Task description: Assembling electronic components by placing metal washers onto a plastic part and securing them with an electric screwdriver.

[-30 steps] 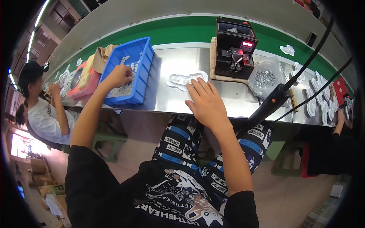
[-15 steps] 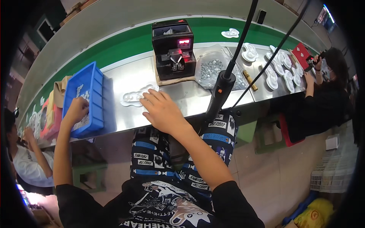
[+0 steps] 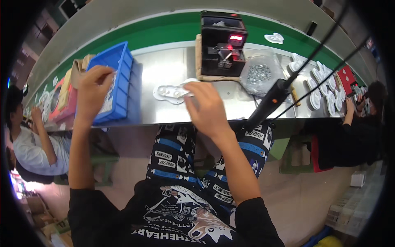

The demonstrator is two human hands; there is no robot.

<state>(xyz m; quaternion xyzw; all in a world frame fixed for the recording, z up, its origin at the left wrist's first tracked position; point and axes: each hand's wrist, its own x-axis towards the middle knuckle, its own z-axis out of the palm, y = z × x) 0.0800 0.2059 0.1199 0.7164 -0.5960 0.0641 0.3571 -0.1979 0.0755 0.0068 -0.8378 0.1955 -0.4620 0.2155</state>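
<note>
My left hand [image 3: 94,88] is raised over the near part of a blue plastic bin [image 3: 119,88]. Its fingertips are pinched together; whatever they may hold is too small or hidden to name. Small pale pieces [image 3: 108,101] lie inside the bin. On the metal tabletop, a white moulded plastic part [image 3: 168,93] with rounded lobes lies flat. My right hand [image 3: 207,106] grips its right end between thumb and fingers, covering that end.
A black machine [image 3: 224,47] with a lit red display stands behind my right hand. Beside it lies a clear bag of small metal pieces [image 3: 259,76]. A black pole [image 3: 271,101] slants across the front right. Several white parts [image 3: 314,99] lie farther right; people sit at both sides.
The view has shifted left, so the bench appears farther right. My left hand has risen out of the bin. My right hand's fingers have closed from lying over the white part to its right end.
</note>
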